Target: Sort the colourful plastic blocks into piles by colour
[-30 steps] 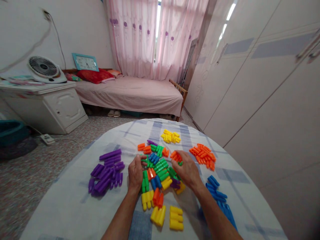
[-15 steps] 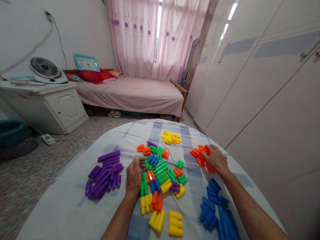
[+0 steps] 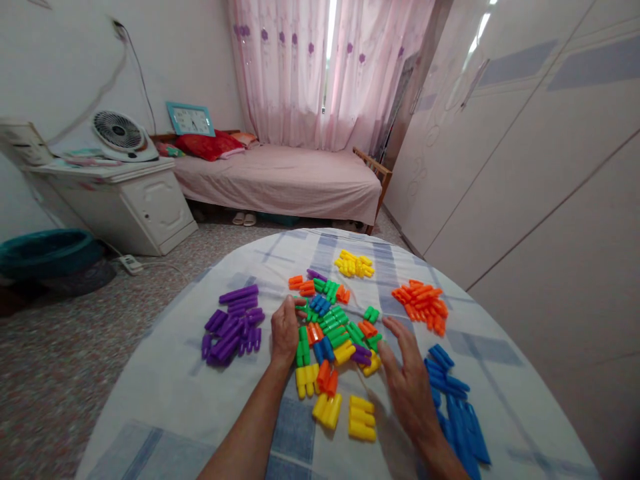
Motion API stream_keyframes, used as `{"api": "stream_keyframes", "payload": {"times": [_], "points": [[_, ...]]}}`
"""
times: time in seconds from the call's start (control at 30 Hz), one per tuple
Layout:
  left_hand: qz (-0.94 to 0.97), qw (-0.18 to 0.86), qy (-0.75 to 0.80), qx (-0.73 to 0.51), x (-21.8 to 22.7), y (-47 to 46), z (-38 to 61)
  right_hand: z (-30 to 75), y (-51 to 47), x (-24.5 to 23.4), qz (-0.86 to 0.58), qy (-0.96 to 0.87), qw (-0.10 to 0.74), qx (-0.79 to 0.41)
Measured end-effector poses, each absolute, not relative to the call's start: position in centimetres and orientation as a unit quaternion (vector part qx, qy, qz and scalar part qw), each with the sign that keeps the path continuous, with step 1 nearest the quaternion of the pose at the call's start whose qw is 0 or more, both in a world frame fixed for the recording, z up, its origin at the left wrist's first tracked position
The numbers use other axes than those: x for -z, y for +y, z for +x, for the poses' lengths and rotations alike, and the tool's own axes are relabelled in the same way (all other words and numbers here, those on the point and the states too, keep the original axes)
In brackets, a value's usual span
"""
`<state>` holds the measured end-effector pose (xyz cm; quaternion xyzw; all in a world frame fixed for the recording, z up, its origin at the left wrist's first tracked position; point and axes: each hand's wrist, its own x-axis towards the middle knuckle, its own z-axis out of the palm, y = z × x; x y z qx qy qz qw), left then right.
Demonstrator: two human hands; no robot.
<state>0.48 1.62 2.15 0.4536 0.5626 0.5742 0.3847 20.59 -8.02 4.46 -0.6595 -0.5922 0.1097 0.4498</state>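
A mixed heap of coloured plastic tube blocks (image 3: 334,330) lies in the middle of the round table (image 3: 165,407), which has a checked cloth over it. My left hand (image 3: 285,328) rests at the heap's left edge, fingers curled on a green block there. My right hand (image 3: 407,373) hovers just right of the heap, fingers stretched out and holding nothing. Sorted piles lie around: purple blocks (image 3: 233,325) on the left, yellow blocks (image 3: 355,265) at the back, orange blocks (image 3: 423,304) on the right, blue blocks (image 3: 455,401) at the near right.
Loose yellow blocks (image 3: 345,413) lie near the front of the heap. Beyond the table stand a pink bed (image 3: 280,180), a white cabinet (image 3: 125,200) with a fan (image 3: 120,133), a teal basin (image 3: 45,250) on the floor, and wardrobe doors (image 3: 525,147) along the right.
My right hand went from the heap to the orange pile, left an orange block there, and has come back empty beside the heap. My left hand stayed put. The view shifted slightly.
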Motion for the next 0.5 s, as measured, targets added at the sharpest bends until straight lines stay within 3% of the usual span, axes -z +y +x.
{"api": "stream_keyframes", "payload": {"times": [0.2, 0.5], "points": [[0.48, 0.354, 0.557, -0.578, -1.8, 1.7, 0.4, 18.8, -8.5, 0.9, -0.678, -0.532, 0.492, -0.124], [0.598, 0.301, 0.511, -0.539, -2.0, 0.5, 1.1, 18.6, -7.3, 1.4, -0.677, -0.547, 0.48, -0.111]]}}
